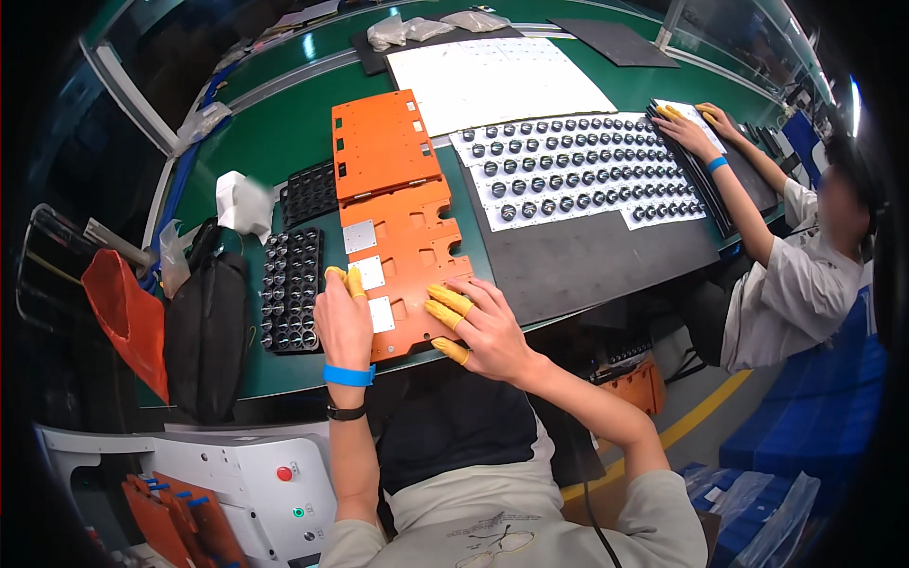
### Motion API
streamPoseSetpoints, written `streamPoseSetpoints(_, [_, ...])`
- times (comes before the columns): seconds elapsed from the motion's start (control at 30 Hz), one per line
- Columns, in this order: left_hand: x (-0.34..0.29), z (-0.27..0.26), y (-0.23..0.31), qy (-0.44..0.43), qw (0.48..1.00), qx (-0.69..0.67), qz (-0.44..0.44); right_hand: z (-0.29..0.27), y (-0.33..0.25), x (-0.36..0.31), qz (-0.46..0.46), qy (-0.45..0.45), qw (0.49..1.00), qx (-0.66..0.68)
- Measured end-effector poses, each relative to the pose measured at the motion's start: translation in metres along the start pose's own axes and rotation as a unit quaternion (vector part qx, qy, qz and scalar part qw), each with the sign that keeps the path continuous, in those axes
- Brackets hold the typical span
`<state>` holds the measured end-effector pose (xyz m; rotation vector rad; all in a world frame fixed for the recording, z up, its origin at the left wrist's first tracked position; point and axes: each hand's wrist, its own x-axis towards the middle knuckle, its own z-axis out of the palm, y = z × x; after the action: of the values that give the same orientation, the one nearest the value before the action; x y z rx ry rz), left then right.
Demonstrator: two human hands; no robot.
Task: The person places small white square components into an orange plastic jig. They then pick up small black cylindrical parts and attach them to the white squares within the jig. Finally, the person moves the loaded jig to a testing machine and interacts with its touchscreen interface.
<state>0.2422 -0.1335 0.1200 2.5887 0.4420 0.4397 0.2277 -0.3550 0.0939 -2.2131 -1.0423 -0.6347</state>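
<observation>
An orange fixture board [419, 246] lies in front of me, with a hinged orange lid [383, 142] folded back at its far end. Along its left side sit several square white plates [359, 237]. My left hand [343, 322] is at the board's left edge, next to the nearest white plate [381, 314]. Its fingers, in yellow finger cots, are bent close together; what they hold, if anything, is hidden. My right hand [485, 329] rests on the near right part of the board, fingers apart, yellow cots on several tips.
Left of the board stand black trays [292, 293] of small round parts. White sheets with rows of black round parts [568, 175] lie on a dark mat [568, 270] to the right. A co-worker's hands [689, 128] touch a stack at far right. Bags [210, 331] hang at left.
</observation>
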Motion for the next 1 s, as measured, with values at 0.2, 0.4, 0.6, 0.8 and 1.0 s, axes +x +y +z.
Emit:
streamPoseSetpoints(0.2, [0.002,-0.002,-0.005,-0.003,0.999,-0.026,0.024,0.004,0.002,-0.004,0.002,0.018,1.0,0.0])
streamPoseSetpoints(0.4, [0.004,0.0,-0.016,0.011,0.995,-0.093,0.036,0.006,0.001,-0.004,-0.003,0.02,1.0,-0.004])
streamPoseSetpoints(0.6, [0.005,-0.005,-0.013,-0.024,0.984,-0.178,0.001,0.003,0.001,-0.004,-0.005,0.035,0.999,0.001])
streamPoseSetpoints(0.8, [0.012,0.003,-0.031,-0.072,0.959,-0.272,-0.027,0.003,0.001,-0.002,-0.004,0.038,0.999,0.005])
streamPoseSetpoints(1.0, [0.011,0.001,-0.03,-0.095,0.954,-0.284,-0.031,0.002,0.001,-0.002,-0.004,0.03,1.0,0.002])
